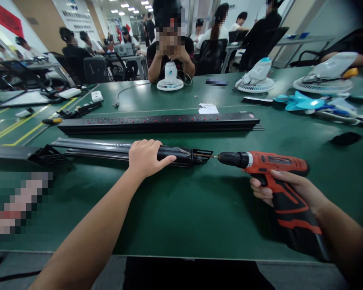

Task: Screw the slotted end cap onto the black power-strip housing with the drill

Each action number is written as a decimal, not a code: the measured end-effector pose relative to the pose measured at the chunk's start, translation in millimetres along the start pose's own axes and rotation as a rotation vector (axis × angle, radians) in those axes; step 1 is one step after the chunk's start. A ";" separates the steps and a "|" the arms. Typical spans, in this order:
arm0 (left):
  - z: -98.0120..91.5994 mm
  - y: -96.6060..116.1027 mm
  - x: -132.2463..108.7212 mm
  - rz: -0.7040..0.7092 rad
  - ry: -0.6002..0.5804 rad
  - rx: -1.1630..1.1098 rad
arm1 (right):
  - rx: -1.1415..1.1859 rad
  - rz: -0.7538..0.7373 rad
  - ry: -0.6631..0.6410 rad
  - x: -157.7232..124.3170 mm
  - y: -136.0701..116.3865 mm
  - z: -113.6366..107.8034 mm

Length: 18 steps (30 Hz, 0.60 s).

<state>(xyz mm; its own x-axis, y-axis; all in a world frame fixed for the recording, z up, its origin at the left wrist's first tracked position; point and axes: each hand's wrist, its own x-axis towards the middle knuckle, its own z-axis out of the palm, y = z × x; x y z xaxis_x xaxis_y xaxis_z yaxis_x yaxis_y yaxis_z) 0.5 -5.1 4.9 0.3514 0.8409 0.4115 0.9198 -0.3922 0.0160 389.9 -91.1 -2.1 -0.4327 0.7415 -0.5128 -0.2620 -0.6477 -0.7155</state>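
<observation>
My right hand is wrapped round the grip of an orange and black cordless drill, fingers by the trigger. The drill's long thin bit points left at the end of a long black power strip housing, which lies flat on the green table. Whether the tip sits in a screw cannot be made out. Over that housing lies my left hand, its fingers curled across the top and its thumb stretched along the near side. Behind it runs a second black power strip with a row of sockets and red dots.
Another dark bar reaches in from the left. White fans stand along the far side, one before a seated person. Blue fan blades lie at right, paper scraps behind the strip, a yellow-handled screwdriver at left.
</observation>
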 end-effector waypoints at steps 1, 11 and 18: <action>0.0 -0.1 0.0 0.000 0.000 0.002 | 0.000 0.003 -0.003 -0.1 0.0 -0.1; 1.2 -0.8 -0.3 0.000 0.007 -0.006 | -0.023 -0.020 0.025 -0.2 -0.9 3.5; 1.1 -0.3 -0.6 0.000 0.012 -0.006 | -0.023 -0.020 0.017 -0.3 -0.1 2.2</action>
<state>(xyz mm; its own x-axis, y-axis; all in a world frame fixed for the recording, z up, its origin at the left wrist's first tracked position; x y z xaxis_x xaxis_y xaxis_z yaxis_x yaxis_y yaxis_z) 0.2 -5.0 3.6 0.3496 0.8362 0.4226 0.9186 -0.3947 0.0211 388.1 -91.7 -0.9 -0.4131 0.7571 -0.5061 -0.2503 -0.6287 -0.7362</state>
